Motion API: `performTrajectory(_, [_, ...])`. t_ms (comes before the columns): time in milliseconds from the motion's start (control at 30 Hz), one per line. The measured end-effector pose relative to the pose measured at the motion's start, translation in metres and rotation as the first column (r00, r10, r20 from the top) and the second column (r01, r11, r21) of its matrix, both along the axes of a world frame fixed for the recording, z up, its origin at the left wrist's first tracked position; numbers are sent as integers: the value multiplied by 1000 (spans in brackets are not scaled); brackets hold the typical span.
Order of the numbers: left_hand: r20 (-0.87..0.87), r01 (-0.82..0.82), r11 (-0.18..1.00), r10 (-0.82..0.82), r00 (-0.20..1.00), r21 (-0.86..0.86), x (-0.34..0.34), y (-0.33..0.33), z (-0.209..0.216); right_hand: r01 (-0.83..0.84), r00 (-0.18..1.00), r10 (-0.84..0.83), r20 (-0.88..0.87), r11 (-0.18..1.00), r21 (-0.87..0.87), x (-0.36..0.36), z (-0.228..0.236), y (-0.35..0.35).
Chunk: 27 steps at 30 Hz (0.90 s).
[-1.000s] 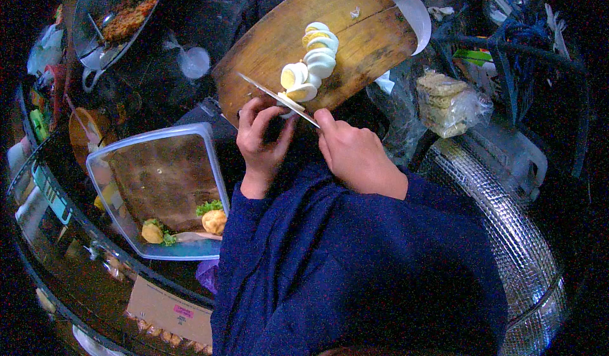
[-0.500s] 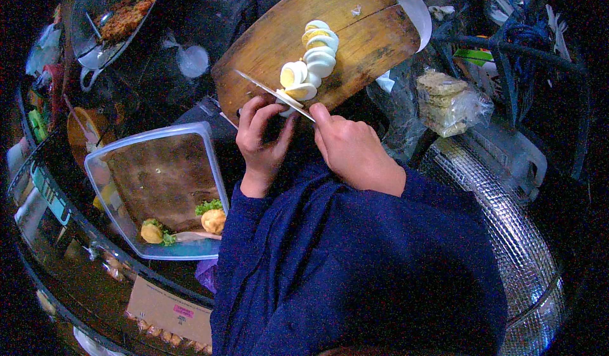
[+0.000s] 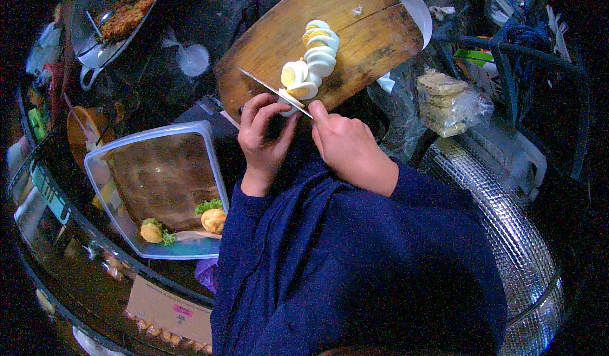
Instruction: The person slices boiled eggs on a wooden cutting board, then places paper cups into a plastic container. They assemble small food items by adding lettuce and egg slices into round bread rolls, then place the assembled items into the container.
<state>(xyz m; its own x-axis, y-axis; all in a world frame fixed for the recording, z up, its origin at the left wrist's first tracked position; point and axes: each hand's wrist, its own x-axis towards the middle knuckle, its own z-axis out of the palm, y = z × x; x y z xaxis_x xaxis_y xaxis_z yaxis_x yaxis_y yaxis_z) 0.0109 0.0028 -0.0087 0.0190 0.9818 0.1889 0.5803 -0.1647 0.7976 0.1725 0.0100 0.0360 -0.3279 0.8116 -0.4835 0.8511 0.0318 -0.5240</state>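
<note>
My right hand is closed around the handle end of a knife, whose blade slants up to the left over the near edge of a wooden cutting board. Beside the blade, my left hand curls its fingers around a piece of boiled egg, mostly hidden by the fingers and knife. Beyond the blade, several egg slices lie overlapping in a curved row, white with yellow yolk.
To the left stands a clear plastic container holding filled buns with lettuce. A bowl of reddish-brown food is at the far left. On the right are a bagged stack of pale slices and a silver quilted cover. A cardboard sign sits lower left.
Almost nothing differs. The knife and my right hand have shifted very slightly, and the board appears a few pixels further right. Both grips stay the same.
</note>
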Motion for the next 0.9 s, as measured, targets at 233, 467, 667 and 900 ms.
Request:
performTrajectory(233, [-26,0,1000,0,1000,13,1,1,1,13,1000,-13,27,1000,-7,3,-3,-6])
performTrajectory(467, [-39,-16,999,17,999,28,1,1,4,34,997,-35,-68,999,-23,15,-1,-2])
performTrajectory(667, [0,22,999,-22,1000,37,-1,0,5,60,979,-64,-192,998,-27,16,1,5])
performTrajectory(900, [22,19,999,-20,1000,48,0,0,4,60,967,-76,-243,995,-75,25,10,7])
